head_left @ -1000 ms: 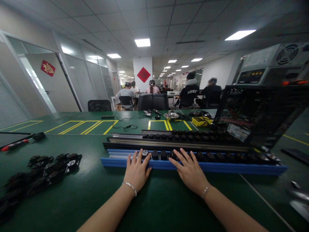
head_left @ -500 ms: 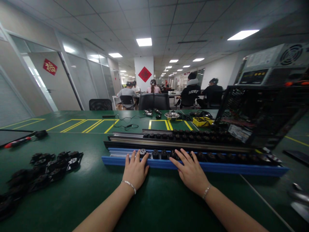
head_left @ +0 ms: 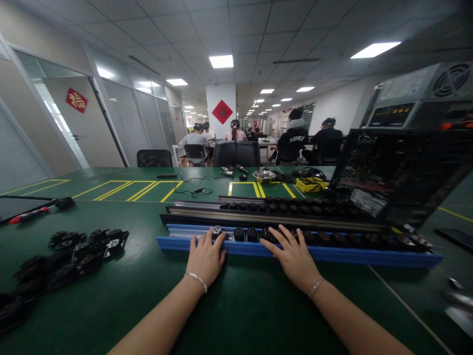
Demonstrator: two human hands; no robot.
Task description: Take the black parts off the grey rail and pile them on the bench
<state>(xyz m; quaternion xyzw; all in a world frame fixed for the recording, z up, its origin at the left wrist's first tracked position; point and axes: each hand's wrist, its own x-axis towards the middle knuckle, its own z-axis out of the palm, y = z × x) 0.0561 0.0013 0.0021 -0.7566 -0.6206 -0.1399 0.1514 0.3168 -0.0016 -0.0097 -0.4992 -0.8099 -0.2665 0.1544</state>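
Note:
A long blue metal rail [head_left: 354,257] lies across the green table in front of me, with a row of black socket-like modules [head_left: 252,234] in its channel. At the left end of that row, one module with a pale-marked top [head_left: 217,230] sits between the fingers of my left hand [head_left: 206,259], set apart from the others. My right hand [head_left: 295,257] rests over the middle of the rail, its fingers spread across the modules. Some modules are hidden under it.
Loose black modules [head_left: 88,254] are heaped at the left. Behind the blue rail run black rails [head_left: 236,216]. An open computer case [head_left: 391,172] stands at the right, near a yellow object [head_left: 311,185] and a metal bowl [head_left: 263,175]. People sit in the background.
My left hand has shifted slightly left along the rail, and the pale-marked module has moved with it. My right hand stays almost in place.

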